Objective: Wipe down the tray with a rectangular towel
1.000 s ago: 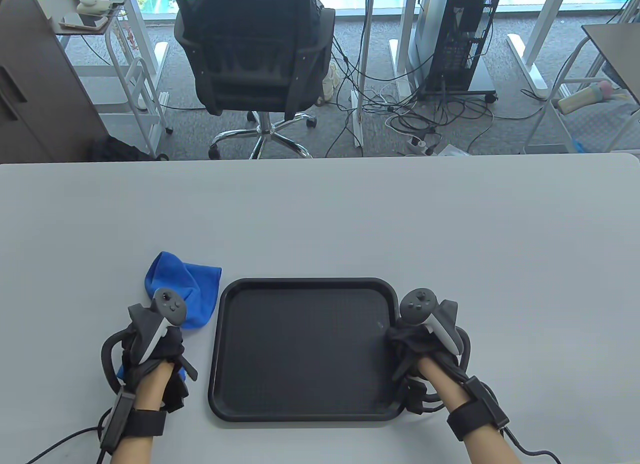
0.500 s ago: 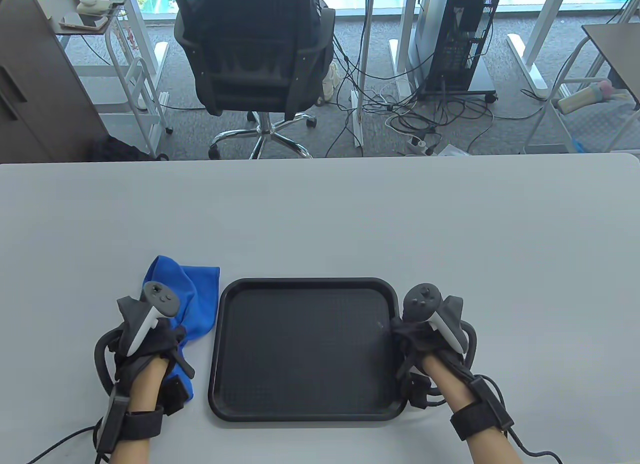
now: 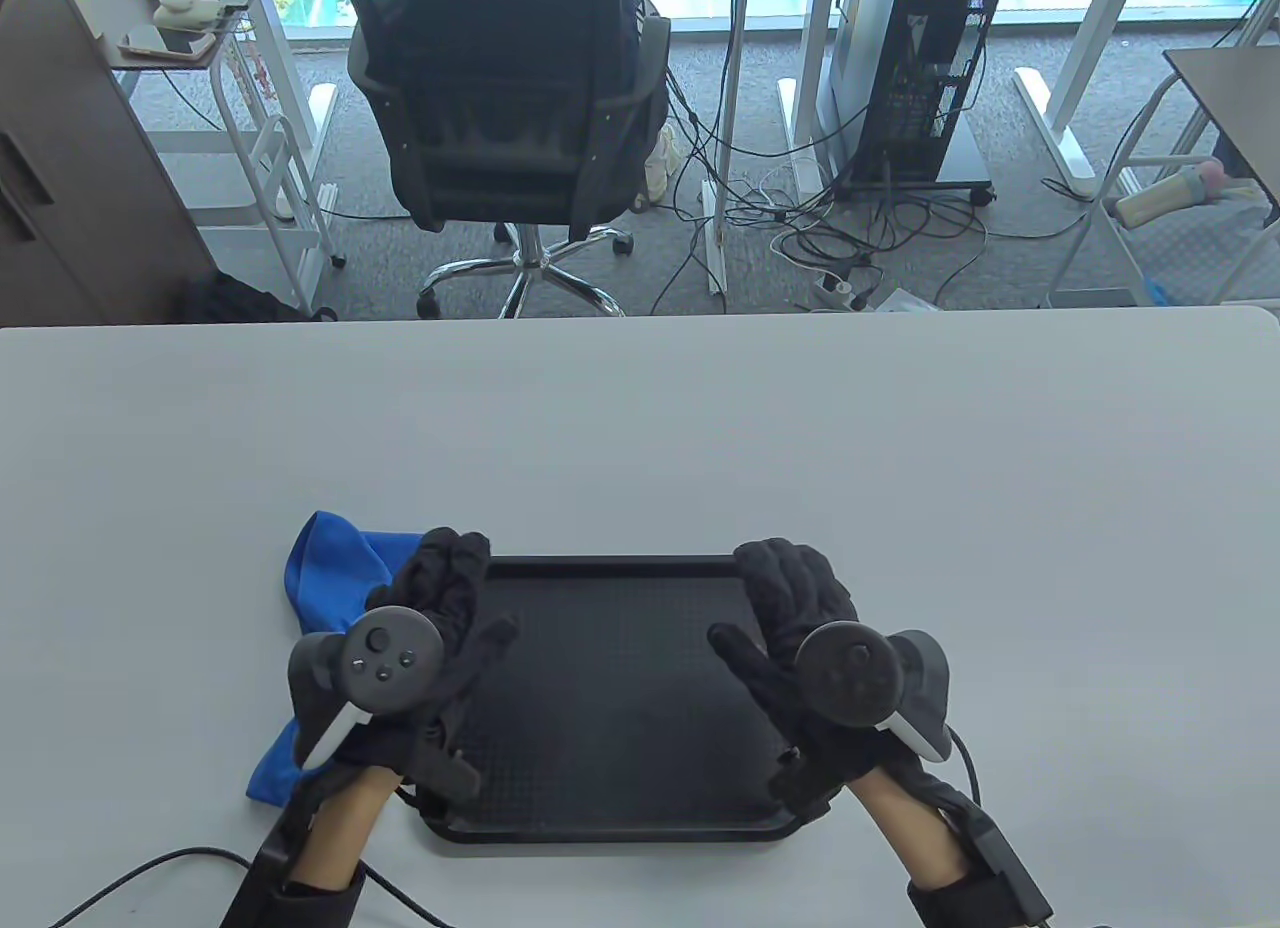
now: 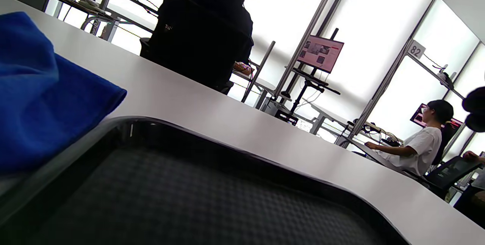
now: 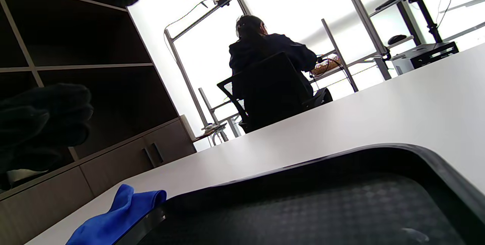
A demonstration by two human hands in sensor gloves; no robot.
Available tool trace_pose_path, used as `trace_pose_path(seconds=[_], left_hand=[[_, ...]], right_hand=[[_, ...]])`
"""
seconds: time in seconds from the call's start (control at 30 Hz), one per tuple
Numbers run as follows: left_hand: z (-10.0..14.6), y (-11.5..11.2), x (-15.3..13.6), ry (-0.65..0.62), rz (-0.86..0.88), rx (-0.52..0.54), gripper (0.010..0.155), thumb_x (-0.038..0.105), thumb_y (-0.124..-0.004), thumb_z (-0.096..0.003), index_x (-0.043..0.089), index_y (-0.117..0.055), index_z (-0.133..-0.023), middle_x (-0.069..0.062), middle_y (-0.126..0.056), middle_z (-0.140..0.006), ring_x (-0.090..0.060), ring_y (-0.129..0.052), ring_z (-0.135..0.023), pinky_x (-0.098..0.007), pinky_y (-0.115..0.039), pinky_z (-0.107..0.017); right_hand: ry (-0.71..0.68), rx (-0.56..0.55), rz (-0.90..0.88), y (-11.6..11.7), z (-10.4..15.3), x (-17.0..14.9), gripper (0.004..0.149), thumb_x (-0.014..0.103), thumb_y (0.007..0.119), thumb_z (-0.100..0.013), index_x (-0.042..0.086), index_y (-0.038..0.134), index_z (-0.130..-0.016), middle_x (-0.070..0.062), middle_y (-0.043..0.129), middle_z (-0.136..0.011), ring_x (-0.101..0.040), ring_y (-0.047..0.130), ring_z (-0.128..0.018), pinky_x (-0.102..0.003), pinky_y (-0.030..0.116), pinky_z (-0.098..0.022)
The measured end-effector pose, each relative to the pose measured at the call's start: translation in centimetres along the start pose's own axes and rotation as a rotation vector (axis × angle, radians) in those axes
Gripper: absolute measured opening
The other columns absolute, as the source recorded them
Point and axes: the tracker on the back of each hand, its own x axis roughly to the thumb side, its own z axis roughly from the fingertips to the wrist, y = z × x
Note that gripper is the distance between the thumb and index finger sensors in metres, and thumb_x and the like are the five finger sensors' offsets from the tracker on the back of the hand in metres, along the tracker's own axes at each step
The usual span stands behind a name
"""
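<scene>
I see both hands over the black tray [image 3: 610, 708], palms down, fingers extended toward 12 o'clock. My left hand [image 3: 430, 648] is spread flat above the tray's 9 o'clock edge, thumb angled toward 2 o'clock, gripping nothing. My right hand [image 3: 800, 638] mirrors it over the 3 o'clock side, fingers released, thumb toward 10 o'clock, nothing held. Whether either palm touches the tray floor, I can't tell. Blue towel [image 3: 330, 578] lies crumpled on the white table [image 3: 700, 438], just beside the tray at its 9 o'clock side, partly hidden by my left hand. Left wrist view shows the towel [image 4: 41, 97] against the tray rim [image 4: 94, 131].
</scene>
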Motion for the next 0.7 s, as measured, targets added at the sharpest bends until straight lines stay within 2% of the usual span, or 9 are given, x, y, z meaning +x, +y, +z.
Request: trace_pose_path(seconds=[0.13,0.23,0.7], left_hand=[[0.1,-2.6,0.0,-0.012,-0.076,-0.121,0.073,0.048,-0.066,-0.0522,0.023,-0.034,-0.113,-0.016,-0.031,-0.119,-0.041,-0.041,-0.114,-0.075,-0.034,-0.07],[-0.1,-3.4,-0.4,0.001,-0.072,-0.166,0.073,0.047,-0.066,-0.0524,0.023,-0.034,-0.113,-0.017,-0.031,-0.119,-0.041,-0.04,-0.113,-0.075,-0.034,-0.07],[-0.1,-3.7,-0.6,0.01,-0.066,-0.178,0.072,0.047,-0.065,-0.0529,0.022,-0.034,-0.113,-0.018,-0.031,-0.119,-0.043,-0.041,-0.113,-0.075,-0.034,-0.07]], right_hand=[[-0.008,0.111,0.034,2.2,0.0,0.1,0.073,0.048,0.07,-0.049,0.02,0.031,-0.104,-0.016,0.036,-0.109,-0.046,0.039,-0.102,-0.072,0.039,-0.065],[-0.002,0.139,0.039,2.7,0.1,-0.1,0.073,0.048,0.07,-0.049,0.019,0.032,-0.104,-0.016,0.037,-0.109,-0.046,0.039,-0.101,-0.073,0.039,-0.065],[0.0,0.156,0.031,3.0,0.1,-0.2,0.071,0.047,0.07,-0.049,0.018,0.036,-0.104,-0.017,0.04,-0.108,-0.047,0.042,-0.1,-0.072,0.04,-0.065]])
